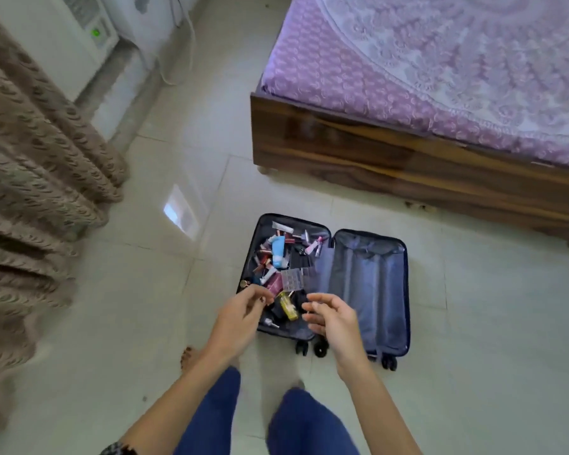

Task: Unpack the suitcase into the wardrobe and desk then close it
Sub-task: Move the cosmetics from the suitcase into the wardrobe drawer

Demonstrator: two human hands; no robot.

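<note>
A small dark blue suitcase (372, 284) lies open flat on the tiled floor. Its left half holds several cosmetics: a light blue tube (278, 252), a clear plastic organiser box (292, 280), a yellow bottle (289, 307) and lipsticks. Its right half shows only grey lining. My left hand (243, 315) hovers over the near left corner with loosely curled fingers, holding nothing I can see. Over the near middle of the case, my right hand (334, 315) is open with fingers apart and empty.
A wooden bed (391, 159) with a purple patterned sheet stands behind and to the right of the suitcase. A brown curtain (30, 165) hangs on the left, with a white appliance (66, 37) behind it. My feet and blue trousers are just before the suitcase wheels.
</note>
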